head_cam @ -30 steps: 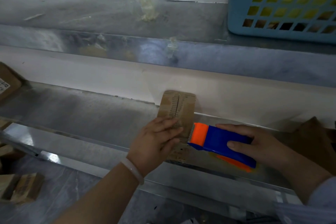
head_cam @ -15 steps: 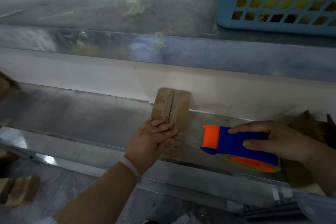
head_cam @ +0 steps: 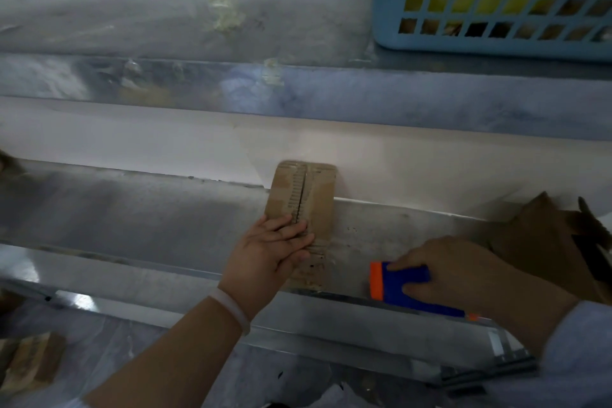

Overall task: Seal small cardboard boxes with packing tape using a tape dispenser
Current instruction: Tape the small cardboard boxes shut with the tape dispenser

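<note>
We see small cardboard box (head_cam: 303, 205) lying on metal shelf (head_cam: 132, 219), far end against white wall. Left hand (head_cam: 275, 253) lies flat on box's near half, fingers spread over centre seam; white wristband (head_cam: 231, 308) on wrist. Right hand (head_cam: 463, 272) wraps blue-and-orange tape dispenser (head_cam: 402, 286) just right of box, apart from it, seemingly resting on shelf. Blue basket (head_cam: 496, 43) on upper shelf.

— Any writing you can make out?
— Nothing legible. The small cardboard box (head_cam: 303, 205) carries rows of dark printed marks along its middle seam, too blurred to read.
— And the tape dispenser (head_cam: 402, 285)?
— Plain blue and orange, no lettering visible.
</note>
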Action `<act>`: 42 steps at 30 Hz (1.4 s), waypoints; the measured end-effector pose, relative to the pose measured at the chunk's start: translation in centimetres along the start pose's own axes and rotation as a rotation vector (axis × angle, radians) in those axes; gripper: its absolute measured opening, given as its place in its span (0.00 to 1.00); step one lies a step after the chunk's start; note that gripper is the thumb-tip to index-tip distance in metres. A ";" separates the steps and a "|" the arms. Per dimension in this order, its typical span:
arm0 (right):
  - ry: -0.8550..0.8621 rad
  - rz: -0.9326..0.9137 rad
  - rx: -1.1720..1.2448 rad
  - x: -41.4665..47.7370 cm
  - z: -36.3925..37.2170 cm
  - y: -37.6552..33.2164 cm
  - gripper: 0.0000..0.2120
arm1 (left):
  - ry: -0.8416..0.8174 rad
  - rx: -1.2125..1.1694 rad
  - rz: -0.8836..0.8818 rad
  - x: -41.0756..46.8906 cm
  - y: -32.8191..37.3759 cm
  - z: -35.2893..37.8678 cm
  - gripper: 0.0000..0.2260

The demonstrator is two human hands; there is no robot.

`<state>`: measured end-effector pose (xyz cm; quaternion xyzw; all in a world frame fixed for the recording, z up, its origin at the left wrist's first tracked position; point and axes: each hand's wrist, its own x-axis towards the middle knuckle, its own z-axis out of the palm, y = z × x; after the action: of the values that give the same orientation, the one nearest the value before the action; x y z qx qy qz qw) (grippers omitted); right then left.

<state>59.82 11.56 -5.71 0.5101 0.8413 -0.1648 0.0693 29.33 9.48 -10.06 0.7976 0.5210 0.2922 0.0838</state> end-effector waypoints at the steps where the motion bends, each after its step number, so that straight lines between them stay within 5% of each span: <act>1: 0.044 0.044 0.037 -0.1 0.2 0.5 0.19 | -0.005 -0.003 0.001 0.0 0.0 0.0 0.14; 6: 0.332 0.246 -0.039 0.7 0.6 2.3 0.20 | 0.003 -0.012 0.002 -0.1 0.1 0.0 0.16; 14: 0.301 0.303 -0.312 1.8 3.8 4.3 0.30 | 0.036 -0.053 -0.012 0.0 0.0 0.2 0.16; 19: 0.632 0.131 -0.389 2.5 7.2 4.2 0.24 | 0.035 -0.047 -0.023 0.0 -0.1 0.2 0.16; 27: 0.482 0.233 -0.497 2.4 12.6 -2.2 0.27 | -0.003 0.017 -0.001 0.2 -0.1 -0.1 0.17; 33: 0.345 0.392 -0.328 2.1 11.7 -5.6 0.27 | -0.006 -0.002 0.077 0.5 -0.7 -0.6 0.16; 36: 0.457 0.381 0.041 1.3 11.6 -6.7 0.28 | -0.006 -0.016 0.133 0.5 -1.4 -0.6 0.14; 40: 0.827 0.325 1.150 1.8 9.0 -10.8 0.18 | 0.027 -0.020 0.171 0.4 -1.7 -0.4 0.14; 42: 0.791 0.441 1.533 3.8 7.6 -12.3 0.23 | 0.024 -0.024 0.167 0.4 -1.7 -0.4 0.14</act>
<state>46.75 6.86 -11.35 0.5862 0.3448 -0.4773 -0.5564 27.90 10.47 -10.35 0.8336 0.4500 0.3140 0.0624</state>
